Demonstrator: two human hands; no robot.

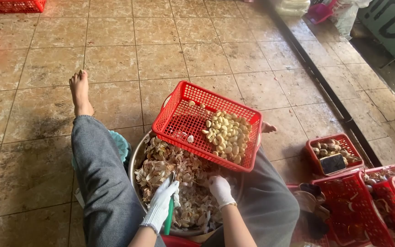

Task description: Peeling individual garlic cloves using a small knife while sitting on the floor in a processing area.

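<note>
On the tiled floor (115, 59), a person sits with a metal basin (136, 161) of garlic skins (170, 167) between the legs. The left hand (163, 201), gloved white, is closed round a green-handled knife (169, 218). The right hand (220, 190), also gloved, pinches something small among the skins; what it is, I cannot tell. At 12 o'clock from the hands, a red basket (179, 121) rests on the basin, holding peeled cloves (227, 135).

Brown tiled floor (161, 55); metal basin (136, 160), red baskets (344, 146) at right rest directly on it.
</note>
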